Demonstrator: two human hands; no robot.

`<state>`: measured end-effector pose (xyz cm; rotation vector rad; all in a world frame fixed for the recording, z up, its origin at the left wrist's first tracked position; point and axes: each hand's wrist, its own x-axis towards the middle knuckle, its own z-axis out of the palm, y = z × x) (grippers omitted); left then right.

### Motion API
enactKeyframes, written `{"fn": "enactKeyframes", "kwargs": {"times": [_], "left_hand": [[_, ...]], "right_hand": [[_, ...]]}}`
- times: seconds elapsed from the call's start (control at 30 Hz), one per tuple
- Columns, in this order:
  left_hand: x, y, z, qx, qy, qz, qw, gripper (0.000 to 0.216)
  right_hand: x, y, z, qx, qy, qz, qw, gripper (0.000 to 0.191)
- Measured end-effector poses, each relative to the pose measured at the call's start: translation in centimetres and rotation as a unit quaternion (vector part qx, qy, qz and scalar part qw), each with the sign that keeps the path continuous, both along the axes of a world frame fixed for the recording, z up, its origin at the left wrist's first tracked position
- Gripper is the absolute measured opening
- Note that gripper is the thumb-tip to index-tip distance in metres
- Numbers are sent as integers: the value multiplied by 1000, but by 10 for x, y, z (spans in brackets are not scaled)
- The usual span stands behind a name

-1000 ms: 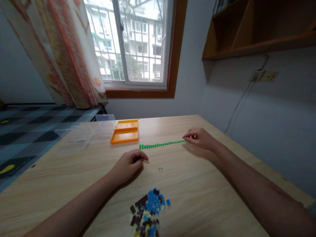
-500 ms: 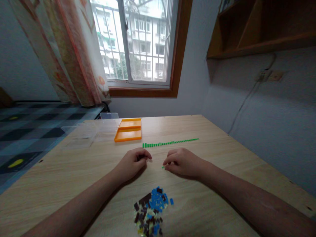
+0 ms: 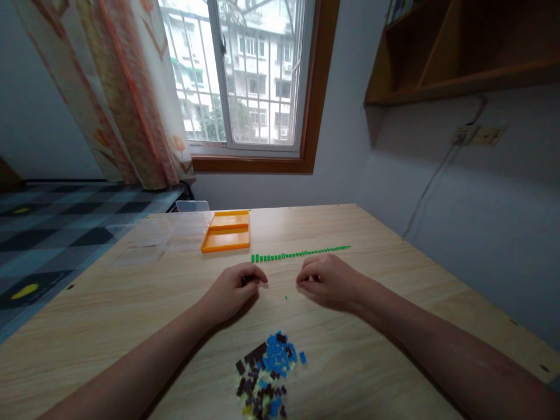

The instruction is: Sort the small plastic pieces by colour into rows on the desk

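My left hand (image 3: pixel 238 289) rests on the table with its fingers curled in. A pale speck shows by its fingertips, too small to name. My right hand (image 3: pixel 326 281) is closed in a pinch just above the wood, on a tiny green building brick that its fingers hide. One more tiny green brick (image 3: pixel 286 297) lies between the two hands. Beyond them runs a long row of green bricks (image 3: pixel 286 255), larger at the left and smaller toward the right. Nearer to me is a loose pile of blue, dark brown and pale yellow bricks (image 3: pixel 273 356).
An orange two-part tray (image 3: pixel 225 249) lies at the back left of the wooden table (image 3: pixel 380 361). Clear plastic boxes (image 3: pixel 140 239) stand left of it. A window, a curtain (image 3: pixel 126 93) and a wall shelf (image 3: pixel 437 87) surround the table.
My right hand has moved a little up and right, its fingers now pinched together. Of the small green bricks by its fingertips, one still shows on the table. My left hand stays put.
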<state>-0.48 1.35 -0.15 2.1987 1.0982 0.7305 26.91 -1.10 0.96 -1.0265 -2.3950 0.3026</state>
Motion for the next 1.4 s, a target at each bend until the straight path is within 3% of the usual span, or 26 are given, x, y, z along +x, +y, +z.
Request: {"fn": "enactKeyframes", "kwargs": {"times": [0.1, 0.2, 0.27, 0.4, 0.67, 1.4], "left_hand": [[0, 0, 1, -2, 2, -1, 1000, 23], [-1, 0, 1, -4, 1, 1, 1000, 24], [-1, 0, 0, -7, 1, 2, 1000, 25], [-2, 1, 0, -4, -1, 1, 1000, 23], [-1, 2, 1, 0, 4, 4, 1000, 25], [-1, 0, 3, 1, 11, -5, 1000, 24]], "right_hand": [[45, 23, 14, 6, 25, -58, 998, 14], [108, 46, 19, 2, 30, -179, 983, 22], [146, 55, 13, -7, -10, -281, 960, 24], [188, 59, -8, -32, -36, -329, 943, 23], [180, 70, -28, -73, -62, -289, 952, 23], [176, 73, -31, -79, -55, -281, 955, 24]]}}
